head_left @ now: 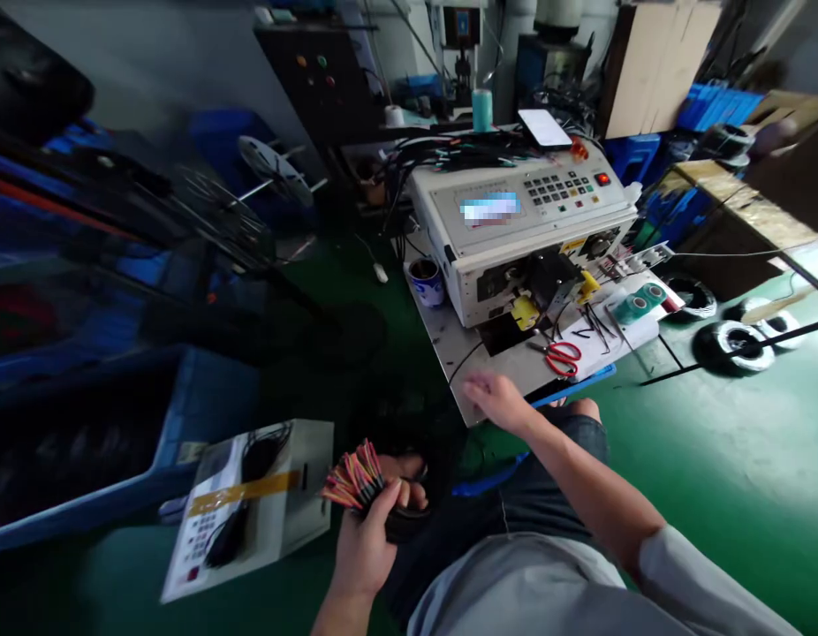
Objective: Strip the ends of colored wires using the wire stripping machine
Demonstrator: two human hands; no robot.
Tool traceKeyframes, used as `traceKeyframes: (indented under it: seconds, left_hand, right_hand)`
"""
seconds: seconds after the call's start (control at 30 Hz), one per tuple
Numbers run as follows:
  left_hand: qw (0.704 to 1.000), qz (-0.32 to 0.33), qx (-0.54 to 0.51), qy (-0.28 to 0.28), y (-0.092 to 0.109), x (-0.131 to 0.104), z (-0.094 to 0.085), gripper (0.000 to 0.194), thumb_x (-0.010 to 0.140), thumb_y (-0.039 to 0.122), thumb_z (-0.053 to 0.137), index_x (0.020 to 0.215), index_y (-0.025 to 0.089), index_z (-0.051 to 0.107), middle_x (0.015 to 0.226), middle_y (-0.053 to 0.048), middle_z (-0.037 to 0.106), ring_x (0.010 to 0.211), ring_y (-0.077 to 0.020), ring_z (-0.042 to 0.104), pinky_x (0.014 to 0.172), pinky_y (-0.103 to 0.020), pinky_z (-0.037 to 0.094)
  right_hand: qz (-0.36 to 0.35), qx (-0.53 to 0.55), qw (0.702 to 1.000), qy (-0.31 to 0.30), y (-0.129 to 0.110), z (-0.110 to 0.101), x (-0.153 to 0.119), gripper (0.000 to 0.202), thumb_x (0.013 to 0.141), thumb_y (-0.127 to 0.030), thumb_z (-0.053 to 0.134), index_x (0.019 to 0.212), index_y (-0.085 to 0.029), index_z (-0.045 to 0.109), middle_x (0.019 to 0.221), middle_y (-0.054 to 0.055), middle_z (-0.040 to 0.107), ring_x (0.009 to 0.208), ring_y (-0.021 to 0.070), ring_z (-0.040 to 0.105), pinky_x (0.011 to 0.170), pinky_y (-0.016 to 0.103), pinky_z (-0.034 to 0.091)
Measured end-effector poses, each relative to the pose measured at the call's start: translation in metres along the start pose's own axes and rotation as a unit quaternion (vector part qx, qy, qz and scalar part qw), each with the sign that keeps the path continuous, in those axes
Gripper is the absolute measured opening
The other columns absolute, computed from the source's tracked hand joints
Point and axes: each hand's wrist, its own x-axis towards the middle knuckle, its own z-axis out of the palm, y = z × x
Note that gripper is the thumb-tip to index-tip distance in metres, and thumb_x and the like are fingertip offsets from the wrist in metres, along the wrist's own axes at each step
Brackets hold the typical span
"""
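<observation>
A bundle of black cables with red, yellow and orange wire ends is gripped in my left hand, low and in front of my lap. My right hand is over the near left corner of the metal worktop, slightly blurred. Its fingers are curled together; what they hold, if anything, I cannot make out. Just beside those fingertips a thin black cable runs from the white machine toward the worktop's edge. Red-handled scissors lie in front of the machine.
More black cables and a phone lie on the machine. A blue-and-white tin stands left of it, green rolls right. On my left are a white taped box and a blue crate. Cable coils lie on the floor.
</observation>
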Motion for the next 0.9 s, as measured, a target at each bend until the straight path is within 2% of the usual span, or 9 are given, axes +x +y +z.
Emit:
traceKeyframes:
  seconds: [0.03,0.1,0.17,0.23,0.43,0.57,0.77,0.9]
  left_hand:
    - [1.000,0.002,0.008,-0.006,0.001,-0.002,0.001,0.048,0.066,0.045,0.100,0.079,0.021,0.062,0.061,0.005,0.055,0.059,-0.0154,0.055,0.062,-0.032,0.055]
    - [1.000,0.001,0.020,-0.015,0.000,-0.004,0.003,0.050,0.067,0.045,0.101,0.081,0.021,0.060,0.053,0.009,0.048,0.048,-0.0103,0.044,0.056,-0.029,0.049]
    - [1.000,0.000,0.022,-0.018,-0.001,-0.005,0.003,0.051,0.068,0.045,0.101,0.082,0.021,0.059,0.050,0.012,0.042,0.044,-0.0074,0.036,0.052,-0.027,0.043]
    - [1.000,0.003,0.020,-0.024,-0.003,-0.005,0.002,0.051,0.071,0.047,0.100,0.084,0.021,0.058,0.050,0.012,0.040,0.043,-0.0066,0.035,0.051,-0.026,0.039]
    - [1.000,0.009,0.006,-0.023,-0.002,-0.002,-0.001,0.054,0.073,0.051,0.099,0.077,0.020,0.055,0.050,0.011,0.040,0.045,-0.0067,0.035,0.052,-0.028,0.041]
    - [1.000,0.000,0.001,-0.014,0.000,-0.003,0.002,0.054,0.071,0.049,0.100,0.080,0.021,0.055,0.050,0.011,0.041,0.045,-0.0070,0.035,0.052,-0.027,0.041]
    - [1.000,0.003,0.007,-0.014,0.000,-0.004,0.005,0.054,0.071,0.050,0.100,0.078,0.020,0.055,0.052,0.010,0.043,0.045,-0.0074,0.038,0.051,-0.027,0.042]
    - [1.000,0.011,0.002,-0.020,-0.001,-0.004,0.004,0.051,0.072,0.048,0.100,0.081,0.021,0.057,0.052,0.010,0.045,0.045,-0.0073,0.038,0.051,-0.027,0.042]
  right_hand:
    - [0.034,0.084,0.995,0.049,-0.002,-0.006,0.011,0.024,0.090,-0.041,0.077,0.105,-0.023,0.074,0.093,0.002,0.077,0.069,0.0132,0.065,0.057,0.022,0.044]
    - [0.058,0.235,0.965,0.098,-0.007,-0.012,0.029,0.040,0.080,-0.039,0.084,0.114,-0.025,0.071,0.115,0.003,0.078,0.077,0.0136,0.069,0.056,0.020,0.046]
    - [0.041,0.330,0.938,0.099,-0.013,-0.013,0.038,0.047,0.074,-0.038,0.086,0.116,-0.025,0.069,0.125,0.004,0.076,0.082,0.0143,0.071,0.056,0.020,0.049]
    - [0.034,0.380,0.919,0.101,-0.017,-0.010,0.042,0.045,0.073,-0.037,0.084,0.113,-0.023,0.069,0.124,0.005,0.077,0.081,0.0141,0.071,0.056,0.021,0.050]
    - [0.051,0.413,0.900,0.133,-0.019,-0.006,0.046,0.039,0.073,-0.036,0.081,0.107,-0.020,0.068,0.110,0.007,0.080,0.071,0.0119,0.066,0.054,0.020,0.047]
    - [0.052,0.423,0.893,0.142,-0.020,-0.008,0.049,0.036,0.076,-0.038,0.077,0.106,-0.020,0.069,0.106,0.006,0.080,0.069,0.0114,0.064,0.054,0.020,0.045]
    - [0.055,0.407,0.897,0.165,-0.021,-0.014,0.054,0.029,0.082,-0.042,0.072,0.104,-0.022,0.071,0.099,0.003,0.079,0.068,0.0120,0.062,0.054,0.021,0.043]
    - [0.042,0.377,0.910,0.167,-0.017,-0.007,0.052,0.035,0.088,-0.054,0.071,0.096,-0.021,0.071,0.082,0.001,0.074,0.059,0.0109,0.053,0.051,0.022,0.038]
